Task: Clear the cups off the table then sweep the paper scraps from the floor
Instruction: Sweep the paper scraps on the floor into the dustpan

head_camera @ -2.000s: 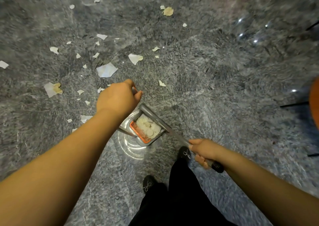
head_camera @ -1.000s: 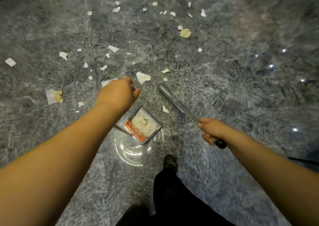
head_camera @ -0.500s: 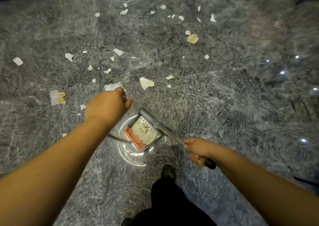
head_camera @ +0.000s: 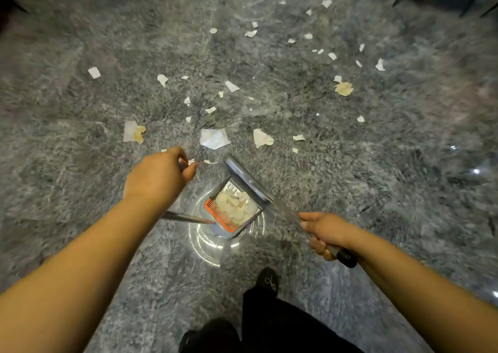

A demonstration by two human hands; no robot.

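— Grey marbled stone made up the floor (head_camera: 377,180), didn't it? And where were the paper scraps (head_camera: 215,138)?

— It did. The scraps lay scattered over the floor's far half, from the upper left across to the upper right, well apart from one another. A larger white piece sat just beyond the dustpan (head_camera: 234,209), and a crumpled tan one (head_camera: 344,88) lay off toward the right.

— What about the dustpan itself?

— It stood on the floor between the two arms, grey with an orange comb strip (head_camera: 219,217) along its near left edge. Pale scraps were already piled inside it.

— How did the left hand (head_camera: 159,176) look?

— Its fingers were curled over the top of a thin metal handle (head_camera: 186,217), which ran down from under the wrist to the dustpan's near edge. Seen from behind, the fist hid the grip itself.

— And the right hand (head_camera: 324,231)?

— It was wrapped around the broom handle (head_camera: 283,209) near its black end cap (head_camera: 347,258). The shaft slanted up and to the left, and the grey broom head (head_camera: 239,170) rested along the dustpan's far right side, touching it.

— Anything else?

— A black shoe (head_camera: 268,280) and dark trouser legs (head_camera: 283,323) showed at the bottom edge. Dark furniture legs (head_camera: 469,0) stood in the top corners.
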